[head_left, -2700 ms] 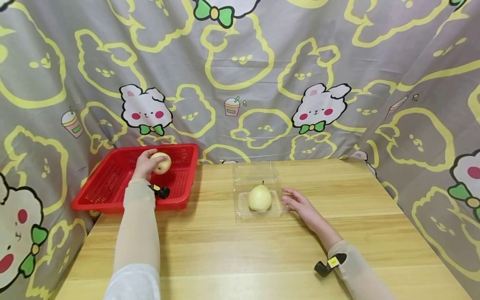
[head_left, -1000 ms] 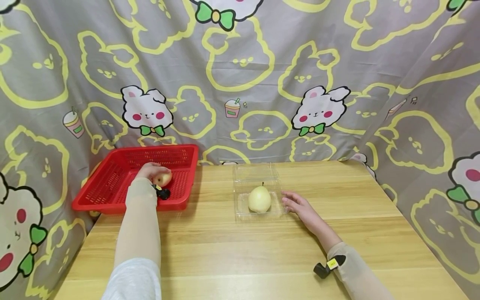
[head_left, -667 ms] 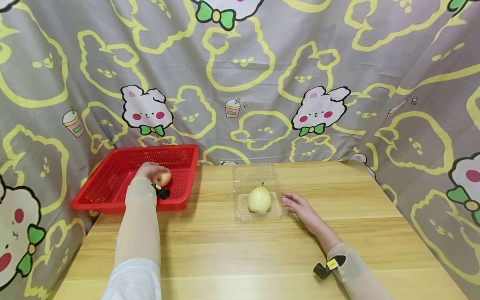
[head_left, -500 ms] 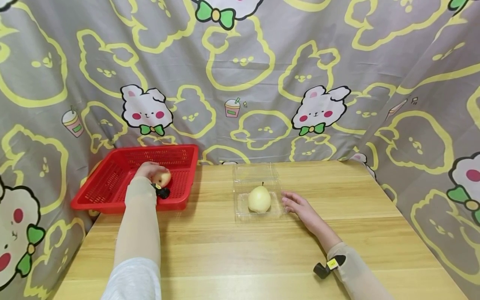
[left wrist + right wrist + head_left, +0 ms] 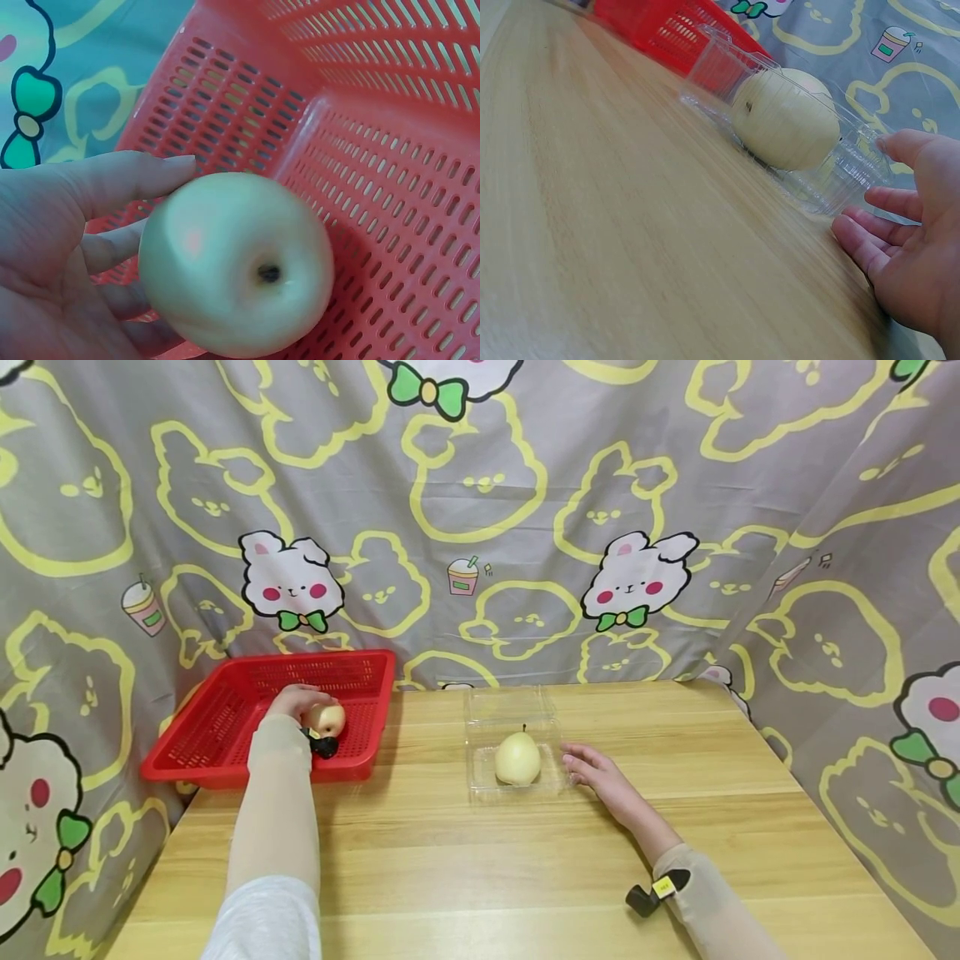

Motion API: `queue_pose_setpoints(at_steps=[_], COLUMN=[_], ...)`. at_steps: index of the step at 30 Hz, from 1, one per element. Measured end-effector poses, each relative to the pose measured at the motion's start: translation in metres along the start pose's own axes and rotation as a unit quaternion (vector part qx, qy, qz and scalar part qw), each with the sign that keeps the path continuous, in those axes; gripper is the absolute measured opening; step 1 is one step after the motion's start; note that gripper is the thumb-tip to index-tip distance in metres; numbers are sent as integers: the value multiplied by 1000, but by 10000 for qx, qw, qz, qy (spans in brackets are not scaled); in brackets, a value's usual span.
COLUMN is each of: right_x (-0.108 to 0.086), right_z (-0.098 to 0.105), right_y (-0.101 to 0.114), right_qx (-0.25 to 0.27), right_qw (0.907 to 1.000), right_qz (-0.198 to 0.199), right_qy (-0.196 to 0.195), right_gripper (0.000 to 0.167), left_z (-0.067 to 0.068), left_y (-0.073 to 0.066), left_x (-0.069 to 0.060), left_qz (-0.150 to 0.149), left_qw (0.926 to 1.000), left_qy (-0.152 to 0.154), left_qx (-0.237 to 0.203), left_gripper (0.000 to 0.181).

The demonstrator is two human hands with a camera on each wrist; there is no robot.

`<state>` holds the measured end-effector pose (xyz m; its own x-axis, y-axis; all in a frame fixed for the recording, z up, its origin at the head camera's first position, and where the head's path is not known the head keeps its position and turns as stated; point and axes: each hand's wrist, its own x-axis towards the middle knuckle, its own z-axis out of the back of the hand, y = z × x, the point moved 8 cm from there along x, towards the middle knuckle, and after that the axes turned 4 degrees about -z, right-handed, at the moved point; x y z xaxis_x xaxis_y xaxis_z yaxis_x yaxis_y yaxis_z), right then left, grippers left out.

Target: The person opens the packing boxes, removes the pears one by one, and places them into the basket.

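A pale yellow pear (image 5: 327,720) lies low in the red plastic basket (image 5: 381,710), its dark blossom end facing the wrist camera. My left hand (image 5: 296,700) is beside it, with the thumb (image 5: 161,172) at the pear's edge and the other fingers partly hidden behind the fruit. The fingers look loose, and a gap shows between palm and pear. A second pear (image 5: 517,758) with a stem sits in a clear plastic clamshell box (image 5: 553,772), lid folded back. My right hand (image 5: 603,781) rests beside the box's right side, fingers relaxed, thumb tip at its edge.
The wooden table (image 5: 450,877) runs under the box and the basket. A patterned grey curtain (image 5: 525,468) hangs behind and at both sides. The basket's slotted walls rise around the left hand.
My left hand has lowered the pear into the basket. Over the last half second the pear has rolled slightly to the right, away from the fingers. The right hand stays by the box.
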<state>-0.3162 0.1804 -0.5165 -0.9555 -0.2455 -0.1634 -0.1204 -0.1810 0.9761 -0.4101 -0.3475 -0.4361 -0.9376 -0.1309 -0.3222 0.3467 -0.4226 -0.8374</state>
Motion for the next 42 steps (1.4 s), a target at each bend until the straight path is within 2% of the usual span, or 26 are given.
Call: queue_pose_setpoints(at_steps=[6,13,20,22,30,36,42], right_x=[-1,-1,1,1,-1,-1,-1], right_z=[0,0,1,1,0,0,0], right_y=[0,0,-2,-2,-1,-1,-1], right_qx=[78,45,67,75,51,35,25], right_qw=[9999,9999,9999,9999,9999,9999,9999], right_qz=[-70,-107,-107,-104,-88,-117,-136], right_qy=[-10,-26,-19,-23,2,-24,-36], right_gripper=[59,60,59,59,60,60,60], left_z=[-2,-4,-7,-7,-7,-9,-9], left_y=[-4,0,-3,-3,0,0,0], left_x=[-2,-3,-4,-3,1,1,1], left_qz=[-66,138,33,36,238,263,255], left_qw=[9999,9997,9993,9994,9991,9989,9992], left_qy=[78,211,359,343,241,346,303], left_qx=[118,8,-78,-68,270,160,64], left_gripper=[38,44,27,28,63,67,63])
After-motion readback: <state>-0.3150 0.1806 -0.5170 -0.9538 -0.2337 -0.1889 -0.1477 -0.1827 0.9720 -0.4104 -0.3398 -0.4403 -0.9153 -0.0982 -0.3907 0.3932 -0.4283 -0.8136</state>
